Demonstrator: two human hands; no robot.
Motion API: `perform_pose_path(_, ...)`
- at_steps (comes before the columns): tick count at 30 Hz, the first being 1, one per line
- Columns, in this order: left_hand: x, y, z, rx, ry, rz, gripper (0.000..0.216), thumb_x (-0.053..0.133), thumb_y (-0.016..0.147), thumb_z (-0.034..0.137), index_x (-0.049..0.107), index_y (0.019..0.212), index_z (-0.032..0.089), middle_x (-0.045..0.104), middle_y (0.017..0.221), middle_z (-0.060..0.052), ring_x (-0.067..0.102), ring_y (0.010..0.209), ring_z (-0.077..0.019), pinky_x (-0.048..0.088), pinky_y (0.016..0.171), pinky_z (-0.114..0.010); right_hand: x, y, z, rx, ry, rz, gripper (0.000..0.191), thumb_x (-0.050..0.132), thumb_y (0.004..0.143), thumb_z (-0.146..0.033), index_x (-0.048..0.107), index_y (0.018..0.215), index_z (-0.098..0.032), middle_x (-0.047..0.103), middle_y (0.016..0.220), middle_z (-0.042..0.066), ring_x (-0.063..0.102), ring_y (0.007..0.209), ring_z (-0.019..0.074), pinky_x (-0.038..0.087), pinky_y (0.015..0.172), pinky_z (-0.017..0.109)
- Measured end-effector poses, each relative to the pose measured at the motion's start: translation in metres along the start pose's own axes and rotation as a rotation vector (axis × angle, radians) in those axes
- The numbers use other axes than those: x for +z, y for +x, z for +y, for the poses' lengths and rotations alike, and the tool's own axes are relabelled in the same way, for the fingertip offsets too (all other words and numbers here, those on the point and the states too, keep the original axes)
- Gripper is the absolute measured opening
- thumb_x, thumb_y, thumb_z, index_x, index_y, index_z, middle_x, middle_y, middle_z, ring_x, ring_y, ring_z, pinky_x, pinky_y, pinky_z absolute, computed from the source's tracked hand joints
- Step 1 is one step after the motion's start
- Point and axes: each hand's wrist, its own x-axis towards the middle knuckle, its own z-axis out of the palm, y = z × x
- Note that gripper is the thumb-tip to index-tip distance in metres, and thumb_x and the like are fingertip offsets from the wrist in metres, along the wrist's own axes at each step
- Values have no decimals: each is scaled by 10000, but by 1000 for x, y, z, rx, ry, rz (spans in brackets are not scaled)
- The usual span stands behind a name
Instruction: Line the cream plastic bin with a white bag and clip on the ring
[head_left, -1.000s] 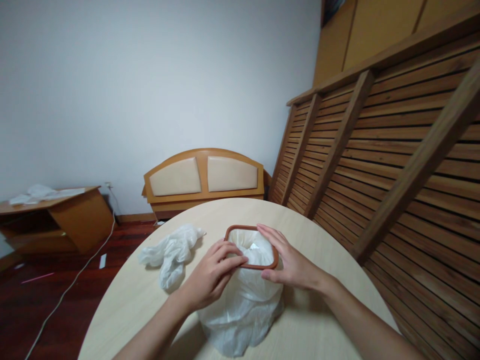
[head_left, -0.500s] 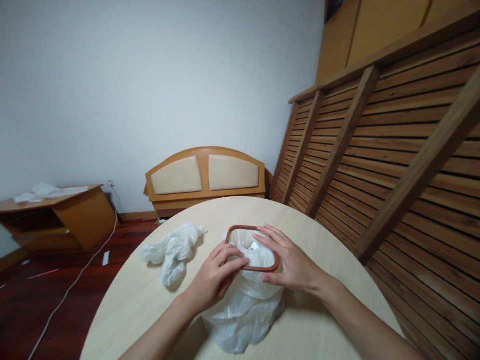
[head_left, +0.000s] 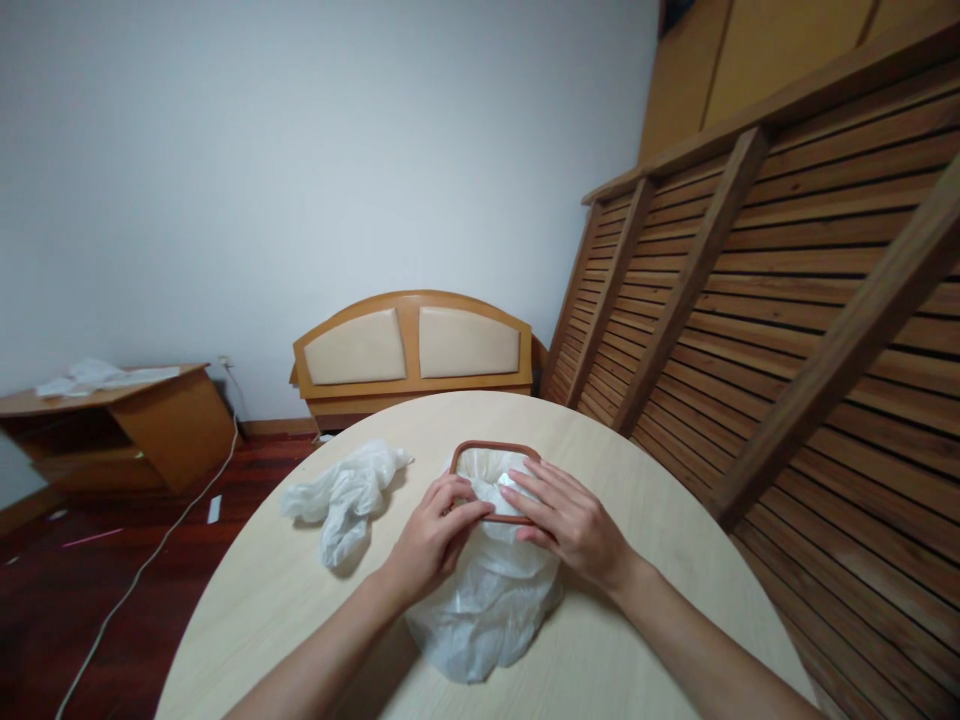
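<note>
A brown, rounded rectangular rim (head_left: 491, 445), like that of a small bin, stands over the round table, tilted toward me. A thin white plastic bag (head_left: 491, 605) lines its opening and hangs down outside in loose folds, hiding whatever body is below. My left hand (head_left: 431, 540) is closed on the near left side of the rim, thumb laid along the near edge. My right hand (head_left: 577, 520) grips the right side, its fingers reaching over the rim onto the bag inside and its thumb at the near edge. Left of my hands lies a crumpled white plastic bag (head_left: 349, 500).
The round pale table (head_left: 637, 640) has a curved edge. A slatted wooden frame (head_left: 675, 310) leans at the right. Behind the table is a padded headboard (head_left: 412, 345). A low wooden cabinet (head_left: 172, 425) and a white cable (head_left: 150, 565) are at the left.
My right hand has shifted slightly left and farther over the rim, its fingers now covering the right end. The rim has tilted a little, and the hanging bag has shifted slightly.
</note>
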Motion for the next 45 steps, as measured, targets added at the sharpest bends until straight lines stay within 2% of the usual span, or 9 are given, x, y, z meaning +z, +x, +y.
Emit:
perform_pose_path(5, 3, 3, -4, 2, 26, 6, 305, 432, 1011, 152, 600, 1255, 222, 599, 1098, -92, 553, 1098, -220, 464, 1037, -484, 11, -1, 9, -104, 30, 162, 388, 562, 997, -410, 626, 1315, -197, 693, 1302, 129, 602, 1285, 278, 539, 1056, 473)
perform_pose_path(10, -3, 7, -6, -3, -14, -44, 301, 433, 1010, 139, 594, 1250, 220, 608, 1148, -98, 547, 1158, -220, 434, 1087, -488, 2, -2, 14, -77, 220, 127, 287, 488, 1013, -273, 605, 1245, -151, 713, 1234, 146, 589, 1300, 259, 527, 1075, 478)
perform_pose_path(14, -5, 11, -10, 11, -35, -61, 319, 439, 993, 104, 574, 1260, 215, 593, 1228, -116, 499, 1259, -234, 395, 1132, -505, -4, -5, 15, -62, 255, 85, 204, 518, 1002, -207, 624, 1170, -159, 723, 1211, 124, 558, 1334, 250, 491, 1116, 471)
perform_pose_path(21, 0, 8, -17, 20, 18, -47, 325, 438, 1006, 130, 585, 1277, 231, 624, 1136, -112, 534, 1194, -256, 466, 1050, -497, 6, -8, 21, -121, 183, 184, 294, 591, 983, -212, 627, 1270, -163, 737, 1215, 111, 597, 1293, 246, 523, 1089, 423)
perform_pose_path(25, 4, 11, -29, -19, 27, -21, 297, 444, 1011, 139, 607, 1242, 227, 645, 1094, -111, 560, 1162, -252, 505, 996, -452, 21, -10, 21, -2, 178, 181, 414, 537, 1007, -224, 527, 1421, -206, 633, 1391, 114, 522, 1368, 250, 491, 1120, 454)
perform_pose_path(30, 8, 28, -67, -136, 137, 59, 236, 455, 1025, 205, 652, 1154, 220, 680, 1053, -82, 609, 1070, -214, 537, 920, -369, 38, -22, 24, 206, 111, 111, 642, 505, 1015, -260, 232, 1596, -243, 384, 1600, 116, 325, 1494, 260, 397, 1180, 517)
perform_pose_path(34, -5, 48, -114, -224, 242, 126, 250, 450, 1028, 249, 683, 1102, 197, 700, 1021, -86, 621, 1006, -225, 527, 915, -386, 46, -29, 26, 320, 131, -65, 562, 458, 1032, -286, 302, 1572, -291, 303, 1645, 57, 221, 1532, 246, 336, 1211, 529)
perform_pose_path(39, -37, 70, -167, -363, 413, 181, 277, 463, 1019, 279, 721, 1078, 197, 733, 991, -86, 626, 974, -239, 500, 940, -394, 53, -29, 28, 402, 172, -212, 486, 427, 1041, -357, 413, 1523, -297, 301, 1647, 19, 165, 1546, 244, 276, 1236, 527)
perform_pose_path(45, -58, 56, -194, -550, 595, 138, 311, 462, 1005, 283, 746, 1089, 192, 753, 1019, -101, 633, 1031, -256, 492, 945, -372, 54, -28, 27, 480, 209, -351, 496, 371, 1052, -445, 415, 1524, -298, 288, 1651, -4, 120, 1555, 236, 234, 1252, 511)
